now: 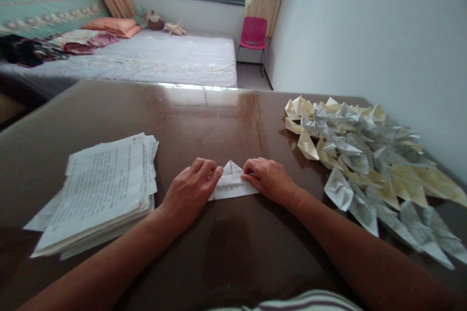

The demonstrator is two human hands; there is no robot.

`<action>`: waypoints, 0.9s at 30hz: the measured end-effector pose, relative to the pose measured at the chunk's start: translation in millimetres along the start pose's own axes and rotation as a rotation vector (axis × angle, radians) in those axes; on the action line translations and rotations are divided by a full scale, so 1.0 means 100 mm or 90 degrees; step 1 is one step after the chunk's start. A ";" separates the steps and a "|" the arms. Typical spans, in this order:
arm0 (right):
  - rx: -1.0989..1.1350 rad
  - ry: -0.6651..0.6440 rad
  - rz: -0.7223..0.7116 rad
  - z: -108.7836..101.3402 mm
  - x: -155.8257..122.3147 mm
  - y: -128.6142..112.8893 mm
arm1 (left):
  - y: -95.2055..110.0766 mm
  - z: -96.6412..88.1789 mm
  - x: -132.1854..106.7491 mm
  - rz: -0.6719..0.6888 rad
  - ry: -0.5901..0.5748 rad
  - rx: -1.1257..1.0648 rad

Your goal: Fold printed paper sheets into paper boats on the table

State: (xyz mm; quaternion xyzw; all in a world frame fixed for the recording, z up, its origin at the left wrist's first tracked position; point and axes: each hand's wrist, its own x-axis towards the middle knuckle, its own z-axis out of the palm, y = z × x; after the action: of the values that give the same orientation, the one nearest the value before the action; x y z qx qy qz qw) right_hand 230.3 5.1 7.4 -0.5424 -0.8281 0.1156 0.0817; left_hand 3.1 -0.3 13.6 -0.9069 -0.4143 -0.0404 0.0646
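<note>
A printed sheet of paper (233, 183), folded to a triangular peak with a band along its lower edge, lies on the brown table between my hands. My left hand (193, 187) pinches its left end, thumb and fingers closed over the band. At the right end, my right hand (268, 180) is closed on the paper with its fingers curled. The peak points away from me, and both outer corners are partly hidden under my fingers.
A thick stack of printed sheets (98, 189) lies to the left. Many folded paper boats (350, 141), white and cream, are heaped on the right beside the wall. Beyond the glossy table (175, 116) are a bed (182, 60) and a pink chair (253, 34).
</note>
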 end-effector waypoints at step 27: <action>-0.253 -0.122 0.020 -0.15 -0.40 -0.40 | 0.23 -0.10 -0.10 0.051 -0.113 0.070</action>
State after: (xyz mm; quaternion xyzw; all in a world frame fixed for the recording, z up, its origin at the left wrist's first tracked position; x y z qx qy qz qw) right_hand 214.9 -45.7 32.8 -0.5470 -0.8302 0.0022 -0.1076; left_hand 13.8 -24.7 20.6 -0.9179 -0.3834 0.0654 0.0790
